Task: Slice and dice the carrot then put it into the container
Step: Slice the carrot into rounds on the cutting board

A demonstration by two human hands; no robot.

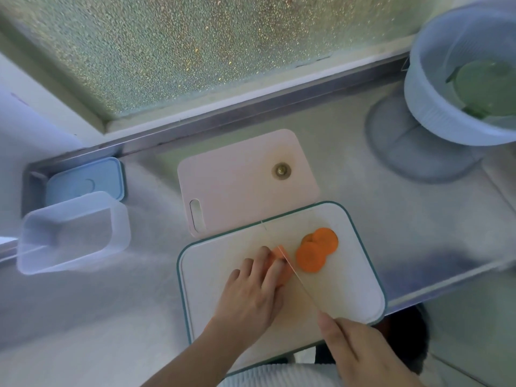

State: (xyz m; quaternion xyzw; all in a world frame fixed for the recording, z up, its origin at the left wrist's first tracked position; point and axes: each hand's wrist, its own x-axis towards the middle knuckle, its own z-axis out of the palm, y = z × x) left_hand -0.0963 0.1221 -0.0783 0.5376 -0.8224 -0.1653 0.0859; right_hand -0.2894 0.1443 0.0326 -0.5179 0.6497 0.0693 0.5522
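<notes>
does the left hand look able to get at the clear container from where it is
Probably yes: the left hand holds the carrot on the board, and only bare counter lies between it and the open clear container on its own side.

A home kitchen, by the look of it. A brushed stainless-steel counter [363, 196] with a raised back lip fills the middle of the frame, under a pebbled frosted-glass window [195, 51] at the top. A white teal-rimmed plastic cutting board [349, 289] sits low centre, a pale pink one [237, 185] behind it. A clear plastic food container [72, 233] stands at left, a pale blue ribbed colander bowl [435, 107] upper right.
</notes>
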